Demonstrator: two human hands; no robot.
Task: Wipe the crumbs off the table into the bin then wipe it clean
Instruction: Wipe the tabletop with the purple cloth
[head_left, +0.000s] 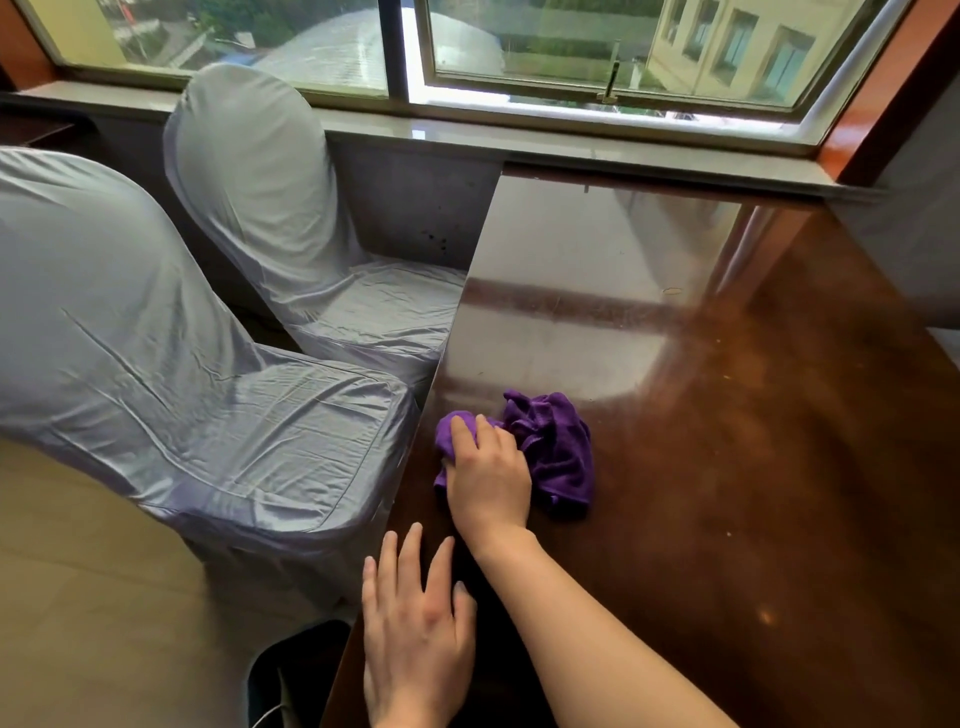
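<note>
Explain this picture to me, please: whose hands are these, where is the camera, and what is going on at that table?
There is no machine here: a person wears a wide-angle camera on the head, so you look forward and down at their own two bare hands. The right hand presses a crumpled purple cloth onto a glossy brown table, near its left edge. The left hand lies flat and open at that same edge, holding nothing. A few pale crumbs dot the tabletop further out. Two chairs in pale fabric covers stand beside the table, under a window. A dark bin shows below the table edge, by the left hand.
</note>
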